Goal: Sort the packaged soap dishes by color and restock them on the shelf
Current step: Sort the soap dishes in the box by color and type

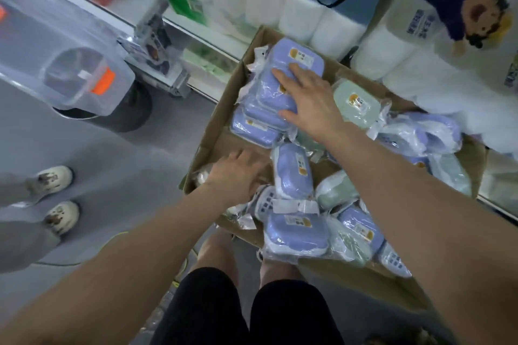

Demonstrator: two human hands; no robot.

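A cardboard box holds several plastic-wrapped soap dishes, blue and pale green mixed. At its far left corner blue dishes lie stacked together. My right hand rests flat on top of that stack, fingers spread and straight. A green dish lies just right of that hand. My left hand reaches down into the box's near left corner beside a single blue dish; its fingertips are hidden, so what they touch is unclear. More blue dishes and green dishes lie loose toward me.
Packs of toilet paper stand behind the box and at the right. A clear plastic tub juts out at the left over a dark bin. Another person's shoes stand on the grey floor at the left. The shelf edge runs behind.
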